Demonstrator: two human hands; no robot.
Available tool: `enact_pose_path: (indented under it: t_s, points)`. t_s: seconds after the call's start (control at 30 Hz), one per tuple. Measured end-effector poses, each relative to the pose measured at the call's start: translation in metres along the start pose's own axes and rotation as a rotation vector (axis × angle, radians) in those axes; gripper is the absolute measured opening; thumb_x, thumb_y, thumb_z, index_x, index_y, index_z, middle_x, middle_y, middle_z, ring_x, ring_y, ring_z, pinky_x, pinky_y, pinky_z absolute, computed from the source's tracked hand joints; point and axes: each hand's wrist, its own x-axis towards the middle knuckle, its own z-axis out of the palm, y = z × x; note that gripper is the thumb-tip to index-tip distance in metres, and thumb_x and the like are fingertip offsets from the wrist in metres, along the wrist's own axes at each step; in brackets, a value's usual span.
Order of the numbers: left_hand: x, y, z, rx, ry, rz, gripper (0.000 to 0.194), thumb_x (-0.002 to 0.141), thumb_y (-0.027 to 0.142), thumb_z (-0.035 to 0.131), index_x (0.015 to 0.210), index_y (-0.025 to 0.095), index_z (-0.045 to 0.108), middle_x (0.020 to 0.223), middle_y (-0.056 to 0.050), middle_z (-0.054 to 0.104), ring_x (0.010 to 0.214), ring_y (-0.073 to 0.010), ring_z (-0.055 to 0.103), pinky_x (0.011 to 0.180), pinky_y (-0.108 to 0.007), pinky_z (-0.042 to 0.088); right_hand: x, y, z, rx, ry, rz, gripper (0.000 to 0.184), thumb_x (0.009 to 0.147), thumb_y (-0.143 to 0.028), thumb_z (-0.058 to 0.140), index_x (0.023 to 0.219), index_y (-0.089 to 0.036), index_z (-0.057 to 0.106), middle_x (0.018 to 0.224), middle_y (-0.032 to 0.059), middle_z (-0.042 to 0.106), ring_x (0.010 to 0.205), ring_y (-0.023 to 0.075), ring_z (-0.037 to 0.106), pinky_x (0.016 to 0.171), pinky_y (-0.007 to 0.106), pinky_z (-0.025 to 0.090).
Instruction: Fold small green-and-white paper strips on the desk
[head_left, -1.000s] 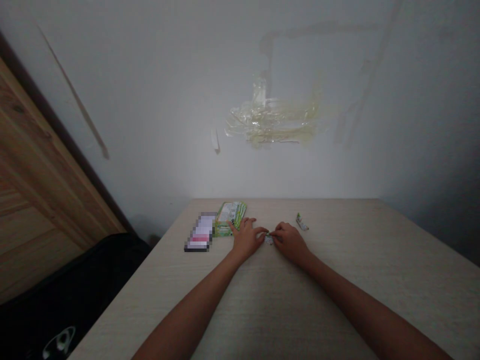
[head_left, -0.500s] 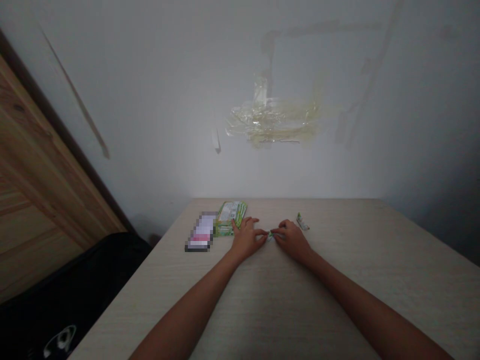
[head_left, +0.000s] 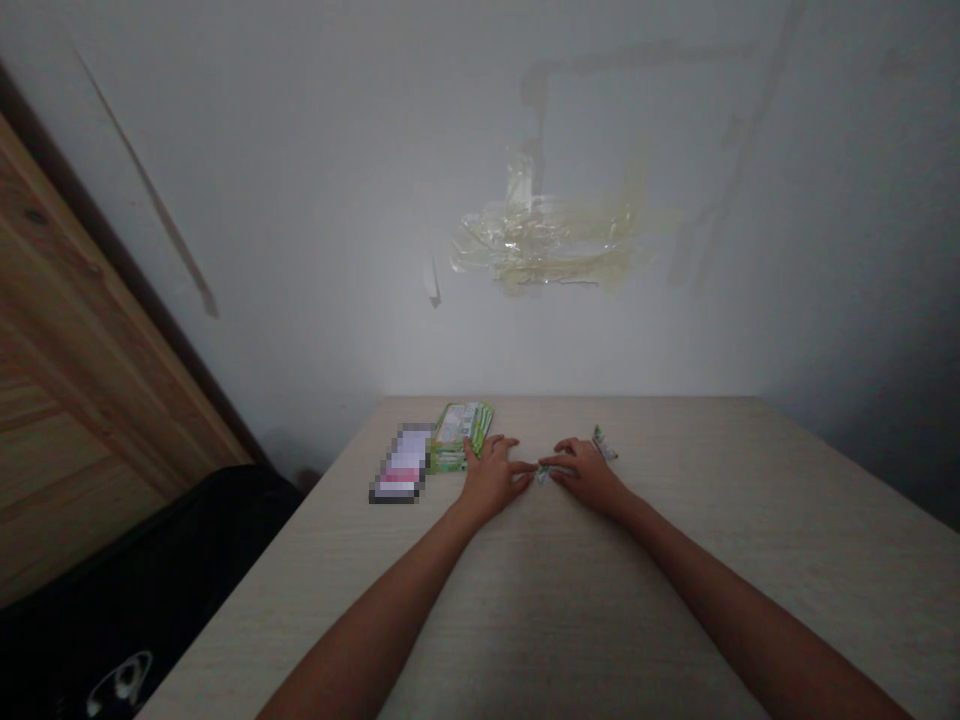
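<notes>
Head view: both hands met over a small green-and-white piece [head_left: 541, 474] on the worktop [head_left: 690, 570].
Left hand [head_left: 489, 484] and right hand [head_left: 592, 482] had their fingers at its two sides; whether they pinched it, I cannot tell. Green packets [head_left: 459, 430] lay to the left beside a pixelated phone [head_left: 401, 465], and a crumpled wrapper [head_left: 604, 444] just beyond the right hand.

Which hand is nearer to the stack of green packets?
Left. The left hand is right beside the green packets, its fingers overlapping their edge in view; the right hand is farther right, past the small piece.
</notes>
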Motion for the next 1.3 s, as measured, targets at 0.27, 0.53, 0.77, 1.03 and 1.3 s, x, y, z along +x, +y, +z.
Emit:
enact_pose_path:
  t_s: [0.27, 0.53, 0.77, 1.03, 1.3]
  points:
    - [0.0, 0.0, -0.005, -0.004, 0.001, -0.002, 0.014, 0.08, 0.041, 0.07, 0.093, 0.04, 0.075, 0.13, -0.001, 0.057, 0.133, -0.0295, 0.035, 0.109, -0.072, -0.004, -0.002, -0.003, -0.007, 0.104, 0.085, -0.139, 0.022, 0.087, -0.016, 0.058, 0.102, -0.023, 0.073, 0.107, 0.009, 0.068, 0.104, 0.0209, 0.059, 0.092, 0.039, 0.046]
    - [-0.001, 0.003, -0.005, -0.052, 0.027, -0.058, 0.011, 0.078, 0.04, 0.072, 0.088, 0.036, 0.075, 0.122, -0.002, 0.059, 0.128, -0.0284, 0.041, 0.109, -0.071, -0.003, -0.002, -0.004, -0.004, 0.235, 0.015, -0.123, 0.037, 0.084, -0.004, 0.046, 0.105, -0.022, 0.071, 0.102, 0.0063, 0.072, 0.101, 0.018, 0.063, 0.093, 0.037, 0.047]
    - [-0.003, 0.002, -0.004, -0.075, 0.024, -0.097, 0.012, 0.079, 0.041, 0.071, 0.087, 0.034, 0.075, 0.124, -0.003, 0.058, 0.13, -0.0287, 0.038, 0.107, -0.072, -0.009, 0.001, -0.009, -0.008, 0.182, -0.037, -0.16, 0.043, 0.084, -0.002, 0.046, 0.113, -0.024, 0.07, 0.104, 0.0059, 0.071, 0.106, 0.0189, 0.059, 0.096, 0.037, 0.044]
    - [0.001, 0.001, 0.001, -0.099, 0.075, -0.135, 0.011, 0.079, 0.042, 0.069, 0.08, 0.033, 0.075, 0.124, -0.003, 0.059, 0.13, -0.0306, 0.038, 0.104, -0.075, -0.007, 0.003, -0.017, -0.003, 0.002, -0.04, -0.17, 0.037, 0.086, -0.004, 0.052, 0.107, -0.026, 0.073, 0.102, 0.0053, 0.07, 0.105, 0.0202, 0.057, 0.095, 0.039, 0.042]
    - [0.002, 0.004, 0.005, -0.117, 0.088, -0.148, 0.013, 0.079, 0.045, 0.07, 0.089, 0.037, 0.074, 0.124, -0.001, 0.06, 0.129, -0.0297, 0.04, 0.106, -0.074, -0.007, 0.002, -0.025, -0.003, -0.029, 0.003, -0.18, 0.029, 0.087, -0.006, 0.055, 0.102, -0.022, 0.074, 0.099, 0.0067, 0.07, 0.102, 0.0212, 0.058, 0.094, 0.04, 0.043]
